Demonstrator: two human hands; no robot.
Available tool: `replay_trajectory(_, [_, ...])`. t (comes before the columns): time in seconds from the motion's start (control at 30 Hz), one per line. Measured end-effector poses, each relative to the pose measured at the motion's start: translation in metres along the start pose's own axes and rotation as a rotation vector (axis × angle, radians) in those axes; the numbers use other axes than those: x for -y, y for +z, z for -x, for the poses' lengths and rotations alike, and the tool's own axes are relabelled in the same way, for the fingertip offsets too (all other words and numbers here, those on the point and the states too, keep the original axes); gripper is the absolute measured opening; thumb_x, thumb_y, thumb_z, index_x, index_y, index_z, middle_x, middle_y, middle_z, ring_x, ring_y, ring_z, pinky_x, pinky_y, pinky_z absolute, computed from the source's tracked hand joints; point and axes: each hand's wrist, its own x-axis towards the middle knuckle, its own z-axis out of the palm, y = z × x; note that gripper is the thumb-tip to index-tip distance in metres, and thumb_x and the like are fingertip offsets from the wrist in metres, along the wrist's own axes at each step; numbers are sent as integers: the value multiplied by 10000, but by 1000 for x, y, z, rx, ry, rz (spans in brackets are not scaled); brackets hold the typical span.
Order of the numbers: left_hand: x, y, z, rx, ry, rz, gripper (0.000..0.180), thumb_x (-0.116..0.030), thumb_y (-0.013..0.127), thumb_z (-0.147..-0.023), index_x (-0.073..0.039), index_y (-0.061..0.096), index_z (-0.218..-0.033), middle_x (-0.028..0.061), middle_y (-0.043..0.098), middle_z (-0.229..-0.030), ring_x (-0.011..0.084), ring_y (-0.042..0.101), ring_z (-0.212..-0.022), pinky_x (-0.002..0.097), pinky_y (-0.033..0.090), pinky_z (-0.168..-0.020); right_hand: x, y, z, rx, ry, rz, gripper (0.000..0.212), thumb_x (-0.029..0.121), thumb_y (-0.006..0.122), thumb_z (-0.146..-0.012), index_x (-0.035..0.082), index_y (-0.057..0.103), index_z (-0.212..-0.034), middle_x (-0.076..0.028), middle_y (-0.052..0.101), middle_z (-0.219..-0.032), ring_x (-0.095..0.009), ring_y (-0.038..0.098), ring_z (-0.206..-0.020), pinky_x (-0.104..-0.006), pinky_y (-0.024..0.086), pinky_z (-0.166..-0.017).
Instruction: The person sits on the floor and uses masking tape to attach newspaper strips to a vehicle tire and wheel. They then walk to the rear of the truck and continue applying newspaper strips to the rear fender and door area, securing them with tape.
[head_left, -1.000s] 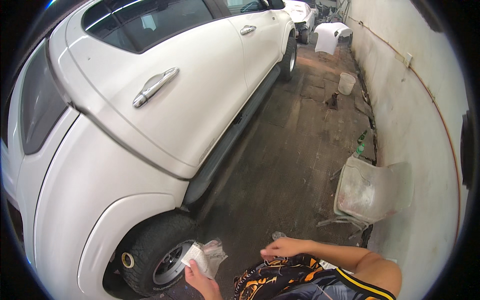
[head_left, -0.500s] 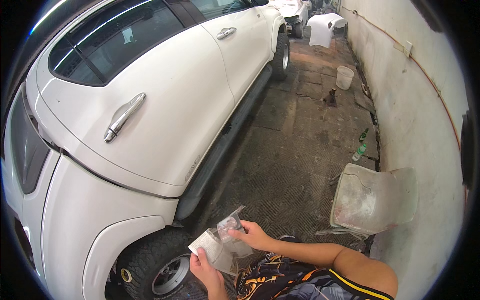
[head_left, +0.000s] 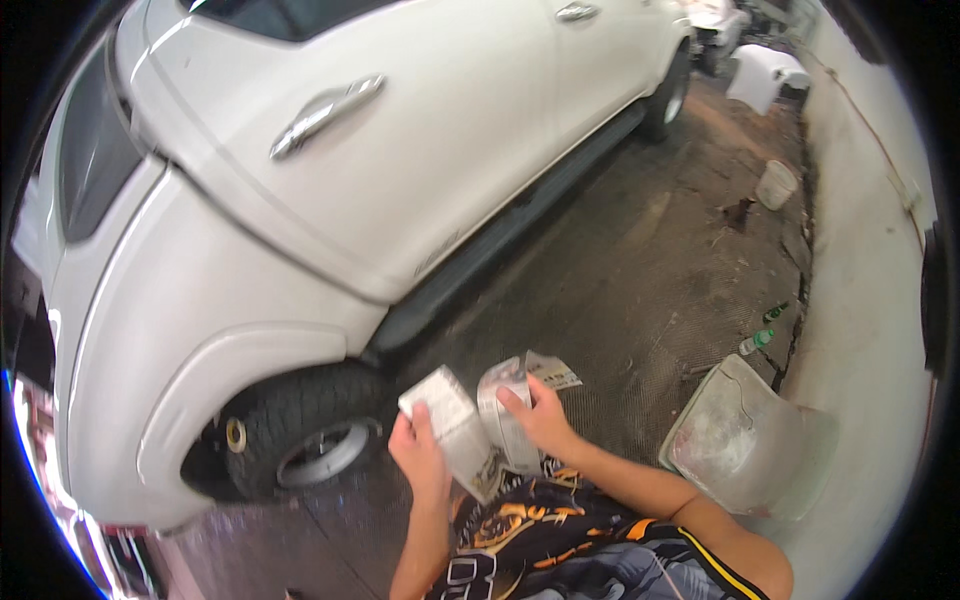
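Observation:
My left hand (head_left: 420, 462) grips a small pale rectangular box (head_left: 450, 420), held up at a tilt in front of my chest. My right hand (head_left: 540, 415) holds a crumpled clear plastic wrapper (head_left: 505, 400) with a printed paper slip (head_left: 552, 371) sticking out to the right. Box and wrapper are side by side and touch or nearly touch. Both are held just right of the front tyre (head_left: 300, 430) of a white car (head_left: 330, 190). My forearms come in from the lower edge over a black, orange-patterned shirt.
The white car fills the left half, its dark side step (head_left: 520, 220) along a rough dark floor. A pale wall (head_left: 870, 260) runs down the right. By it lie a broken translucent plastic piece (head_left: 745, 445), bottles (head_left: 760, 340), a white bucket (head_left: 777, 184) and a white body panel (head_left: 765, 75).
My hands have risen from low near my lap to chest height. The box is now apart from the wrapper, box in my left hand, wrapper in my right. My view swung toward the car's front.

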Motion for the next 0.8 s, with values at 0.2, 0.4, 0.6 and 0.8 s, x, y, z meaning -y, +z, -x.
replay_trajectory(0.2, [-3, 2, 14, 89, -81, 136, 282, -195, 599, -1037, 48, 631, -1174, 68, 695, -1092, 98, 616, -949, 271, 497, -849, -16, -1, 3, -73, 78, -68, 295, 237, 620, -1027, -26, 680, -1145, -54, 727, -1038, -91, 642, -907, -266, 522, -824])
replay_trajectory(0.4, [22, 0, 34, -27, -136, 39, 287, -190, 626, -1020, 59, 663, -1158, 73, 711, -1068, 105, 634, -915, 264, 508, -811, -15, -2, -7, -42, 44, 187, 370, 325, 597, -1037, -30, 694, -1083, -43, 721, -945, -76, 612, -844, -254, 501, -760])
replay_trajectory(0.6, [23, -21, 34, -158, -206, 28, 304, -222, 626, -1021, 64, 671, -1113, 71, 723, -999, 99, 638, -871, 267, 513, -767, -17, 8, -9, 68, 250, -91, 303, 270, 628, -1022, -12, 671, -1124, -42, 717, -949, -87, 644, -834, -270, 524, -752])
replay_trajectory(0.8, [20, -49, 44, -130, -270, 222, 314, -168, 634, -1010, 62, 621, -1223, 94, 709, -1134, 123, 661, -975, 280, 526, -845, -57, 17, 15, 154, 385, 58, 281, 276, 638, -1015, 6, 671, -1088, -8, 692, -980, -63, 607, -818, -236, 478, -692])
